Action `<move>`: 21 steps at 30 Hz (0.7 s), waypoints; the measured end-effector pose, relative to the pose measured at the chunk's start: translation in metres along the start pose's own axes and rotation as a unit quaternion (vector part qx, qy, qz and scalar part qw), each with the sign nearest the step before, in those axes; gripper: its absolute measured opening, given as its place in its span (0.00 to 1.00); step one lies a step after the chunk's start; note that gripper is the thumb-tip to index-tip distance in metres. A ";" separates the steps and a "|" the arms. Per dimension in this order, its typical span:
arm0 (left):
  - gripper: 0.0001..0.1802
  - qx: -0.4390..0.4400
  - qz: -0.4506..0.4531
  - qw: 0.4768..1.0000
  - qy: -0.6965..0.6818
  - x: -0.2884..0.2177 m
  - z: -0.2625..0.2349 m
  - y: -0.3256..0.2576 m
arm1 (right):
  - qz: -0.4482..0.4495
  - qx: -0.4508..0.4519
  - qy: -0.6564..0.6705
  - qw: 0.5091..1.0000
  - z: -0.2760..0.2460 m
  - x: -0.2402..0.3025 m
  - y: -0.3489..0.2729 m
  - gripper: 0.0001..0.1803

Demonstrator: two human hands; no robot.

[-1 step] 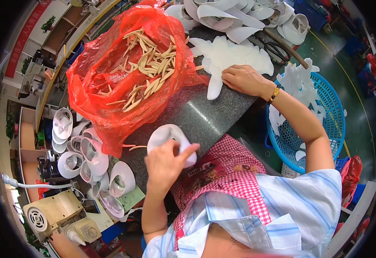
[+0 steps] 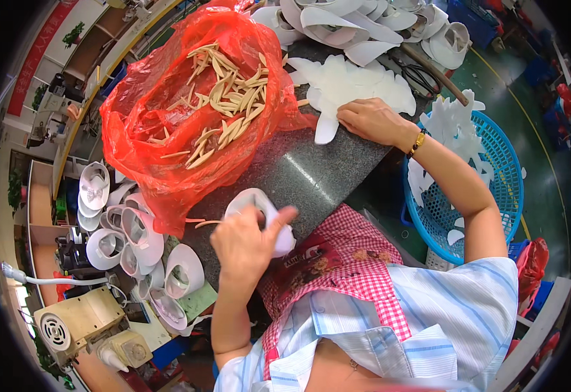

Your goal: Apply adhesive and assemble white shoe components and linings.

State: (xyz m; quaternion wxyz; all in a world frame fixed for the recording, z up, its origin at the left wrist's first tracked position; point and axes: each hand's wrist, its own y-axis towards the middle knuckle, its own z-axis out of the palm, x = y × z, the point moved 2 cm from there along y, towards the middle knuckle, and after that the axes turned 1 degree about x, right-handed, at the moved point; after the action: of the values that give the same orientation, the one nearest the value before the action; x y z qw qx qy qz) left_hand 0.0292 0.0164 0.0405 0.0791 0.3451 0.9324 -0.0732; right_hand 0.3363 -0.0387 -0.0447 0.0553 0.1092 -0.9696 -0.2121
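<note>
At the table's near edge, my left hand [image 2: 238,243] is closed over a white shoe upper [image 2: 270,208]. Its fingers curl at the upper's opening while the thumb sticks out to the right; the fingertips are partly hidden. Farther right, my right hand [image 2: 371,121] rests with bent fingers on the edge of a spread of flat white cut pieces [image 2: 357,85], pinching one of them. A narrow end of one piece [image 2: 326,129] points toward me beside those fingers.
An open red plastic bag [image 2: 148,157] holds many thin tan curved strips [image 2: 236,91]. White uppers are heaped at the back [image 2: 337,26] and left [image 2: 184,271]. A blue basket [image 2: 511,163] with white scraps stands right; a beige machine [image 2: 79,323] sits lower left.
My left hand has shifted slightly left, its thumb raised a little, and the upper moved slightly with it. The narrow white piece beside my right hand has drawn back a little.
</note>
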 end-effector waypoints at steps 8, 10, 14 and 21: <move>0.11 -0.286 0.409 0.863 0.076 -0.063 0.045 0.108 | 0.044 -0.048 0.045 0.997 -0.008 0.002 0.013 0.07; 0.10 -0.099 0.441 0.879 0.150 -0.060 0.058 0.114 | 0.147 -0.128 0.089 0.977 -0.008 -0.022 0.003 0.08; 0.07 -0.134 0.473 0.869 0.046 -0.033 0.052 0.093 | 0.295 0.024 0.246 0.923 -0.016 -0.045 -0.008 0.15; 0.09 -0.178 0.303 0.898 -0.266 -0.006 0.002 0.071 | 0.007 0.050 0.278 0.959 -0.053 0.038 0.035 0.34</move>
State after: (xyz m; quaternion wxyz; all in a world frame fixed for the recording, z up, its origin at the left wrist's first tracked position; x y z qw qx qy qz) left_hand 0.0803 0.0650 0.0336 0.4025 0.5591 0.7241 0.0323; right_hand 0.3014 -0.0376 0.0199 0.3186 0.1602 -0.9260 -0.1237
